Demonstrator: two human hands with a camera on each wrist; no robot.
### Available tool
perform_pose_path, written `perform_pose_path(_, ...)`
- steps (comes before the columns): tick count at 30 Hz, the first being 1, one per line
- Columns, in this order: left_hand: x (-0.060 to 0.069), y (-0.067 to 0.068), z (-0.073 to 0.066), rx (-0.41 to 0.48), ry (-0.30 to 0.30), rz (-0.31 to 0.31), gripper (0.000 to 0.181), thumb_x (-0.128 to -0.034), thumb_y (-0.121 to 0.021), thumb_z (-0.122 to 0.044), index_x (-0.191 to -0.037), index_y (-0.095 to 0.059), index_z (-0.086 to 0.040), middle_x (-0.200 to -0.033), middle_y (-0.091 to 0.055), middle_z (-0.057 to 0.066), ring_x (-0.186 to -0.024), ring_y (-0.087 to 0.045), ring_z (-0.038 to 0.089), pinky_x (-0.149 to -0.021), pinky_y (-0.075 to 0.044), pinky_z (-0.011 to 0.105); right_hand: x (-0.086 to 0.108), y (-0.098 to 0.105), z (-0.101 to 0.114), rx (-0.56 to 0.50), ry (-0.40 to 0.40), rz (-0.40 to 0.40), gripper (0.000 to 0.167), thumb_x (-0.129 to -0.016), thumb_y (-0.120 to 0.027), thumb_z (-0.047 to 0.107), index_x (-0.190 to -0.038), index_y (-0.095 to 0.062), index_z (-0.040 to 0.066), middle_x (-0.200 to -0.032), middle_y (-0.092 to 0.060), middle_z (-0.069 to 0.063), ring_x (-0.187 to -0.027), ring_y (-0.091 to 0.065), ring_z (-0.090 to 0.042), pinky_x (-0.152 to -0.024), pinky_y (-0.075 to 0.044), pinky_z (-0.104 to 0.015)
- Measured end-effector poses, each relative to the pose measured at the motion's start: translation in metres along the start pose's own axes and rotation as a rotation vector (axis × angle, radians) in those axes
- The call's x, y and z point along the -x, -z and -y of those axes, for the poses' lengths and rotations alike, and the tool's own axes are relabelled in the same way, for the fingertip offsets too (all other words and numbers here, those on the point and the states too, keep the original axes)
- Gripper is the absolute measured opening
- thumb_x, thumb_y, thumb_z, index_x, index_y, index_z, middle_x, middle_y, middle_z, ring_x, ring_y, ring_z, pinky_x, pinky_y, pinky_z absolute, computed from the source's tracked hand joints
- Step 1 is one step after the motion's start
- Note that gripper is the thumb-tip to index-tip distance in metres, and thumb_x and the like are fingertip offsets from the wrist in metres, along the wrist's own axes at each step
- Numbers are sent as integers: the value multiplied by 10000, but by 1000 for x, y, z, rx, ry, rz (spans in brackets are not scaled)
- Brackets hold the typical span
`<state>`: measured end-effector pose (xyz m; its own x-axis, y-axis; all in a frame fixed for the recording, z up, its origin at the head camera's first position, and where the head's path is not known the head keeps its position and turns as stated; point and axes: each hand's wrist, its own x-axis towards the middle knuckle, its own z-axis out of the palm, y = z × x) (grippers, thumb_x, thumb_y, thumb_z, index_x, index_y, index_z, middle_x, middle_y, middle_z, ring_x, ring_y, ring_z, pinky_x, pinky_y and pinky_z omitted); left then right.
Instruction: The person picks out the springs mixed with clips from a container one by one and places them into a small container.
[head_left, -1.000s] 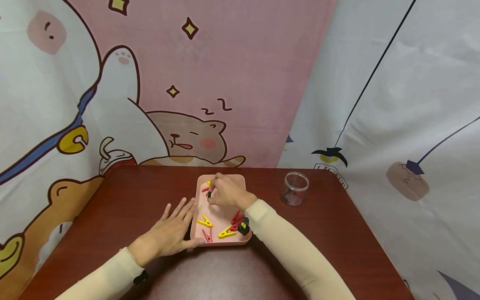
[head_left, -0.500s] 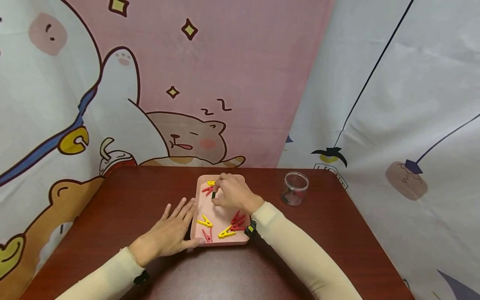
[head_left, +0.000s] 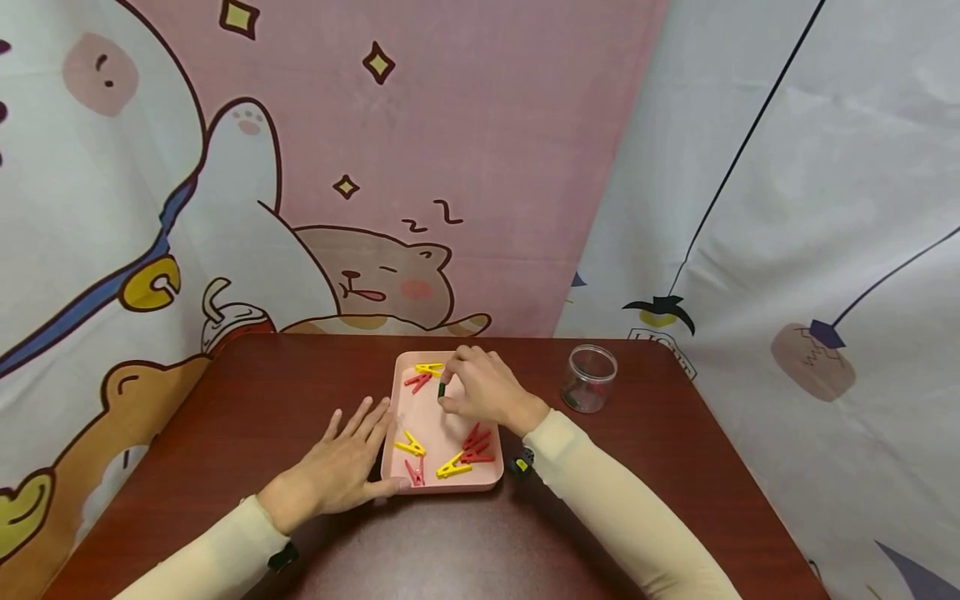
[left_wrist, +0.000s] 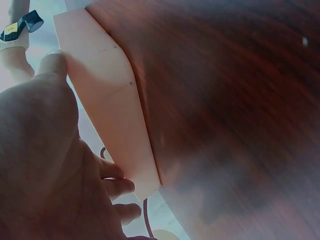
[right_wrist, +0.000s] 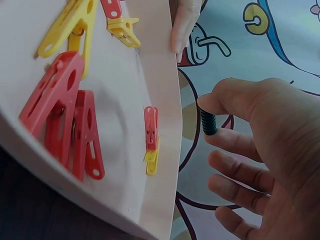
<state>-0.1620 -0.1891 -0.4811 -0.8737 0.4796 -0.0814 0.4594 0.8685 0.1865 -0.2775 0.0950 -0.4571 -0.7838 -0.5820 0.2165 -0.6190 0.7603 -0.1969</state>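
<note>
My right hand (head_left: 487, 387) pinches a small dark green ribbed piece (right_wrist: 208, 122) between thumb and index finger, above the far half of the pink tray (head_left: 408, 417). It looks like a bottle cap seen edge-on. My left hand (head_left: 333, 462) lies with straight, spread fingers against the tray's left side, its thumb over the near rim. A yellow clothespin (head_left: 429, 368) and a red clothespin (head_left: 417, 382) lie at the tray's far left. Nearer are another yellow clothespin (head_left: 410, 444), a pinkish-red clothespin (head_left: 415, 472), a third yellow clothespin (head_left: 454, 467) and overlapping red clothespins (head_left: 476, 452).
A clear round jar (head_left: 590, 379) without a lid stands right of the tray; small dark and red things show at its bottom. The dark wooden table (head_left: 322, 367) ends at a wall covered by a cartoon-printed cloth (head_left: 510, 167).
My right hand has moved to the right and slightly up with the green piece, uncovering the far-left clothespins. The left hand has kept its place.
</note>
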Motion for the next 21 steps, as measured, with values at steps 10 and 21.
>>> perform_pose_path(10,0,0,2,1,8,20,1179,-1049,-689,-798,-1826,-308,2,-1949,-230,218,-1811,-232,504,-1387,-243,835,17,10,-6,-4,-1,-40,324,-988,-914,459,-1138,-858,178,-1317,-765,-28,-1286,-694,-286,-1117,-571,-546)
perform_pose_path(21,-3,-2,3,2,4,15,1180,-1060,-676,-791,-1842,-267,-7,-1950,-224,217,-1814,-218,506,-1394,-239,829,36,13,-18,31,-19,-101,297,-961,-938,463,-1111,-853,221,-1259,-762,-9,-1223,-706,-268,-1070,-583,-524)
